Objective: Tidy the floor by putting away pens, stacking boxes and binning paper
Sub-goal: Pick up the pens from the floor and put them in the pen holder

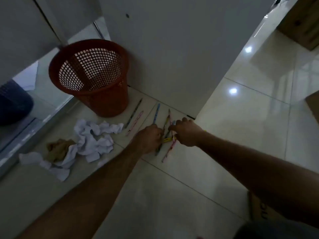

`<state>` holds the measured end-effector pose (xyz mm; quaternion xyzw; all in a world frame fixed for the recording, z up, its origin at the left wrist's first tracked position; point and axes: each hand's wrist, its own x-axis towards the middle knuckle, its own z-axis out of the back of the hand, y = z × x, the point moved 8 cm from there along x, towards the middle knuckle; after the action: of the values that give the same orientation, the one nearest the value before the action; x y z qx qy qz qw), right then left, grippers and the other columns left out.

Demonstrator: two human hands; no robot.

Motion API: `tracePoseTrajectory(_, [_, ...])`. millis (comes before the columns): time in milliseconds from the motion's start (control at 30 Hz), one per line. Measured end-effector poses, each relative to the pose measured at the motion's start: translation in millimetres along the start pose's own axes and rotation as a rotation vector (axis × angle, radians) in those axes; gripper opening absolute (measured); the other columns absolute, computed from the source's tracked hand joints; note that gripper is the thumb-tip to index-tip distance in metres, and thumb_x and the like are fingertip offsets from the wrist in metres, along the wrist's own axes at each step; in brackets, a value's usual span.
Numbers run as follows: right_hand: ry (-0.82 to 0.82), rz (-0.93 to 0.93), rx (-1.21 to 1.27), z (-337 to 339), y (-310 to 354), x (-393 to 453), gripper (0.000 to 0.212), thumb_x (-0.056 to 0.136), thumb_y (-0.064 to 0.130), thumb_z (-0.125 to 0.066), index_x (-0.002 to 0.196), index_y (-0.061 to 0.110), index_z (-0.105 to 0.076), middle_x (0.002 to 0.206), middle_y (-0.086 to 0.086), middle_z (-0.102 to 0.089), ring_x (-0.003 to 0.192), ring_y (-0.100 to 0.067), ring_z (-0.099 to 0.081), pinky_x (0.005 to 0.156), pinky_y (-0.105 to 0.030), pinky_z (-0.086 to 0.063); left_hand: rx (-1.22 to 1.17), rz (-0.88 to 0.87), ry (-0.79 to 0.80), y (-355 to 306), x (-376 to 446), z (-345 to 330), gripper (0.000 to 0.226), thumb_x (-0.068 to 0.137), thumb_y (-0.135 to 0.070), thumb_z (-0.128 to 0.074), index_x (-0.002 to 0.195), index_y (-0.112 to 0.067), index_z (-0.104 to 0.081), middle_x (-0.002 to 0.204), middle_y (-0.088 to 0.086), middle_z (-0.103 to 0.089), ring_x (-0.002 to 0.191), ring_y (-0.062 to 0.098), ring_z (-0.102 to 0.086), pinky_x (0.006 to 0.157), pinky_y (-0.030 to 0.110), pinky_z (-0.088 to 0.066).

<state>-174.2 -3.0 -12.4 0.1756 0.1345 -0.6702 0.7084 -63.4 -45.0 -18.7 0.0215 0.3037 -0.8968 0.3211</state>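
Several pens lie on the tiled floor near a white cabinet. A grey pen (133,112), a pink pen (135,122) and a blue pen (156,113) lie apart to the left. My left hand (148,139) and my right hand (185,133) are both down on a crossed cluster of pens (167,120), fingers curled round them; a yellow pen (168,139) shows between the hands. Crumpled white paper (94,137) and a brown paper ball (58,149) lie left of the pens. A red mesh bin (91,78) stands behind them.
A white cabinet (172,49) rises right behind the pens. A dark blue basket (12,102) sits at the far left beyond a sliding-door track. A cardboard box edge (257,207) shows under my right arm. Glossy tile floor (250,118) stretches to the right.
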Motion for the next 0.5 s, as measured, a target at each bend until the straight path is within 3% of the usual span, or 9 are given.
tracePoseTrajectory(100, [-0.019, -0.075, 0.041, -11.9, -11.7, 4.7, 0.047, 0.094, 0.027, -0.047, 0.14, 0.031, -0.043, 0.125, -0.014, -0.052, 0.112, -0.037, -0.047, 0.089, -0.041, -0.04, 0.016, 0.015, -0.01, 2.2, 3.9, -17.1, 0.01, 0.087, -0.021, -0.062, 0.083, -0.012, -0.062, 0.086, 0.001, -0.042, 0.083, 0.027, -0.057, 0.063, 0.029, -0.038])
tracePoseTrajectory(267, [-0.081, -0.058, 0.164, -21.0, -14.5, 9.8, 0.041, 0.092, 0.026, -0.047, 0.132, 0.026, -0.054, 0.123, -0.009, -0.055, 0.108, -0.033, -0.046, 0.084, -0.039, -0.039, 0.013, 0.007, -0.008, 4.2, 8.8, -31.0, 0.019, 0.09, -0.026, -0.06, 0.09, -0.008, -0.067, 0.087, 0.004, -0.043, 0.084, 0.027, -0.055, 0.067, 0.031, -0.041])
tracePoseTrajectory(400, [-0.197, -0.089, 0.278, -16.3, -17.3, 8.2, 0.029, 0.094, 0.026, -0.045, 0.112, 0.02, -0.067, 0.111, -0.009, -0.065, 0.101, -0.033, -0.052, 0.083, -0.039, -0.046, -0.023, 0.014, -0.027, 4.7, 10.0, -30.4, 0.023, 0.094, -0.025, -0.058, 0.085, -0.004, -0.066, 0.087, 0.007, -0.045, 0.08, 0.029, -0.056, 0.065, 0.032, -0.041])
tracePoseTrajectory(500, [-0.311, -0.103, 0.403, -8.3, -25.3, 2.1, 0.021, 0.09, 0.021, -0.051, 0.093, 0.014, -0.071, 0.096, -0.008, -0.071, 0.09, -0.034, -0.061, 0.078, -0.041, -0.05, -0.07, 0.007, -0.049, 2.4, 10.6, -28.1, 0.021, 0.095, -0.019, -0.057, 0.093, 0.001, -0.064, 0.096, 0.017, -0.052, 0.084, 0.03, -0.056, 0.073, 0.038, -0.046])
